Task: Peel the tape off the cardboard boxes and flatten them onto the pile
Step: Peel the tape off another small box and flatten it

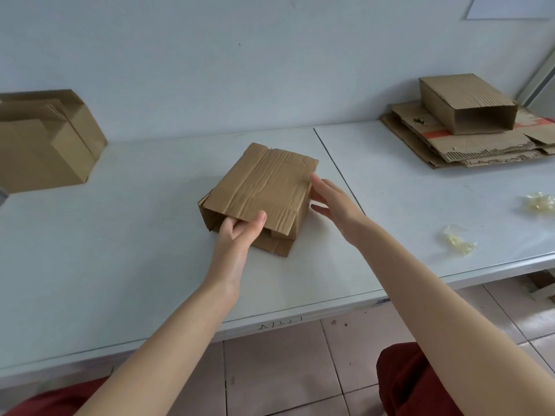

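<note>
A creased brown cardboard box [258,196] lies near the middle of a white table [120,250], just left of a dark seam that runs across the tabletop. Its end toward the table's front edge is open, with flaps loose and the top panel lifted slightly.

The person's left hand [237,232] pinches that top panel at the open end. The thumb lies on top and the fingers are tucked underneath, inside the box. The right hand [333,202] is not gripping. Its fingers are straight and spread, and the fingertips touch the box's right side.

At the table's far right corner sits the pile [468,148] of flattened cardboard, several ragged sheets deep, one with a red stripe. On top of it rests a second box [468,103], still hollow, its open end facing the table's front.

Two crumpled wads of tape [459,243], clear and yellowish, lie toward the table's right end, well apart from the box in hand.

At the table's left end, against the pale wall [210,70], stand more unflattened boxes [45,139].

A sheet of paper [510,7] hangs on the wall above the table's right end. Below the table's front edge are pink floor tiles [285,370] and the person's red clothing [399,373].
</note>
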